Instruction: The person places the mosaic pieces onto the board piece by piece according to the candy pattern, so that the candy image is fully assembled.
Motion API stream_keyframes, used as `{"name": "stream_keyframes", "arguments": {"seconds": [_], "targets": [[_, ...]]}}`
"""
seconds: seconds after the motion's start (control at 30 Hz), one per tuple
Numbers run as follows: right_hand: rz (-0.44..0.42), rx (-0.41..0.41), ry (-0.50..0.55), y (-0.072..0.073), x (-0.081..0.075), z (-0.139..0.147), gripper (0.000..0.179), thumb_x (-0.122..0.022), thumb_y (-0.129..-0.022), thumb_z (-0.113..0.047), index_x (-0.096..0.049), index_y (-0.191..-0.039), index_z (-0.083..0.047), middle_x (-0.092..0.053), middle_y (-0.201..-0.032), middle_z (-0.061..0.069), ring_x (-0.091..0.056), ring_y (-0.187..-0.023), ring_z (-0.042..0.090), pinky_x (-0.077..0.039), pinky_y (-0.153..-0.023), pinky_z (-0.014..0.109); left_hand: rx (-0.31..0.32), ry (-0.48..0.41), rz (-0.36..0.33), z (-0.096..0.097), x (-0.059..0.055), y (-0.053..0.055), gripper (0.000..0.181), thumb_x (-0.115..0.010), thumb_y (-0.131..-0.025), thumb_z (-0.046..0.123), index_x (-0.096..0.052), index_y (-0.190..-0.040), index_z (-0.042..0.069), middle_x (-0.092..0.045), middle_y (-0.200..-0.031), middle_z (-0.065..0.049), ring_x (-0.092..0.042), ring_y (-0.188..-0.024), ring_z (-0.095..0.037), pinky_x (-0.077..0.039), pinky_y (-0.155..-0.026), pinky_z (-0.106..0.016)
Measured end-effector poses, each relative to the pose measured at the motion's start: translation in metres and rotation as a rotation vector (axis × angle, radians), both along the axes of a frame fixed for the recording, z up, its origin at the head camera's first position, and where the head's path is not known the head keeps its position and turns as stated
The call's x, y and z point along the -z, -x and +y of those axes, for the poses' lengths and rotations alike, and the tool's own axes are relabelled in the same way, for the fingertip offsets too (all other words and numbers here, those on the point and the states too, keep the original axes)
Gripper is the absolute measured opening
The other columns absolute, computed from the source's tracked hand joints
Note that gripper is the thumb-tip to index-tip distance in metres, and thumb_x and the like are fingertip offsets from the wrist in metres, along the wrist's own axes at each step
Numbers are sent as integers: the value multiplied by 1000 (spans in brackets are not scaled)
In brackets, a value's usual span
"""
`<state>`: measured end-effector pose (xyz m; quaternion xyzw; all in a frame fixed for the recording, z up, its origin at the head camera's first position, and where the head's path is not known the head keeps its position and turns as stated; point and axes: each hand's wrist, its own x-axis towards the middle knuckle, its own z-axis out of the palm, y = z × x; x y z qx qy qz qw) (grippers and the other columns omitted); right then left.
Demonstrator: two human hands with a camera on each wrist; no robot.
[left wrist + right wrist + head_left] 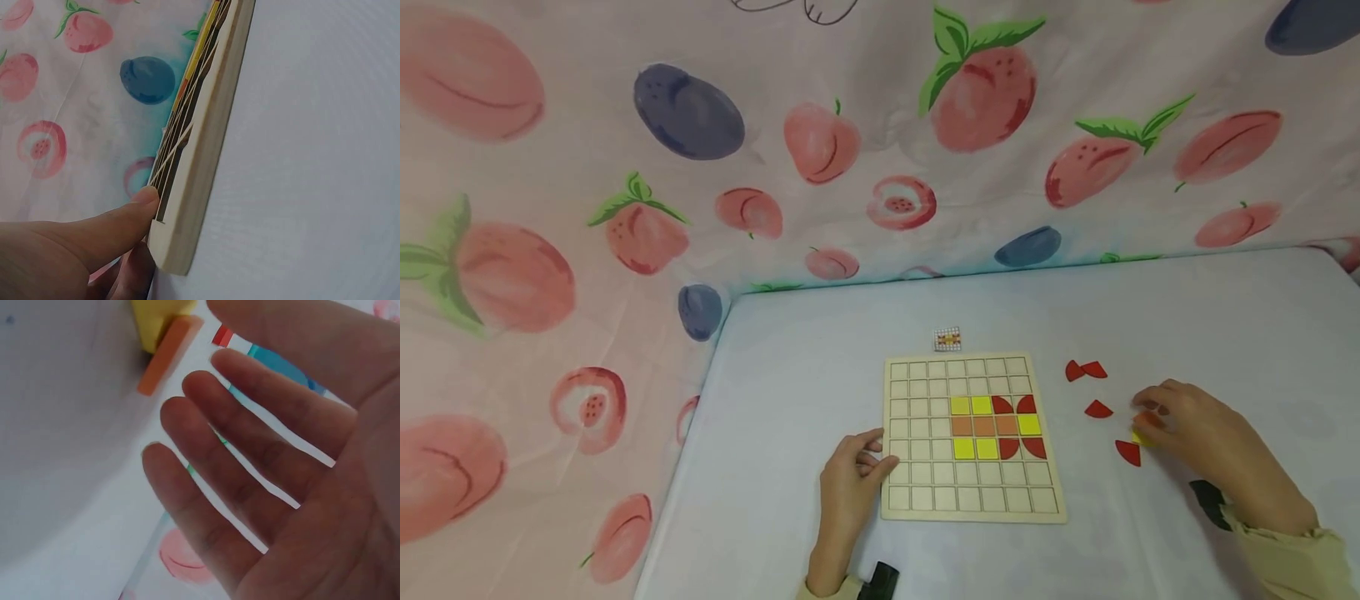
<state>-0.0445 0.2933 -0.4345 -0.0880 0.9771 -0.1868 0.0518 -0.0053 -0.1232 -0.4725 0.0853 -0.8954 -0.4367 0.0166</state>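
A square wooden grid board (pixel 921 477) lies on the table, with yellow squares (pixel 981 406), orange squares (pixel 983 427) and red quarter-circles (pixel 1009 448) in some cells. My left hand (pixel 844 483) pinches the board's left edge, its thumb (pixel 119 228) on the rim. To the right of the board, my right hand (pixel 1202 433) hovers with spread, relaxed fingers over a yellow piece (pixel 1139 438) and an orange piece (pixel 167 359). In the right wrist view these two lie just beyond the fingertips, and nothing shows in the grasp. Part of both pieces is hidden in the head view.
Several loose red quarter-circles (pixel 1098 408) lie between the board and my right hand. Behind the board is a small pattern card (pixel 947 339). A fruit-print cloth (pixel 880 125) hangs along the back and left of the white table (pixel 790 375).
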Motion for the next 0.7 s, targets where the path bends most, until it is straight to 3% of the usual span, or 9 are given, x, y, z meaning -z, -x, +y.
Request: {"name": "stream_keyframes", "arguments": {"seconds": [0.37, 0.7], "targets": [[-18, 16, 75, 3, 6, 6, 20, -80, -81, -10, -69, -92, 2, -63, -80, 3, -62, -74, 23, -53, -62, 35, 1, 6, 1, 0, -1, 1, 42, -84, -79, 15, -71, -119, 12, -65, -96, 6, -60, -79, -5, -55, -68, -17], [-71, 26, 77, 7, 3, 8, 23, -80, -81, -11, -69, -92, 5, -65, -78, 3, -62, -73, 23, -55, -64, 37, -4, -1, -10, 0, -1, 1, 42, -84, -79, 15, -71, -119, 12, -65, -96, 7, -59, -79, -5, -55, -68, -17]]}}
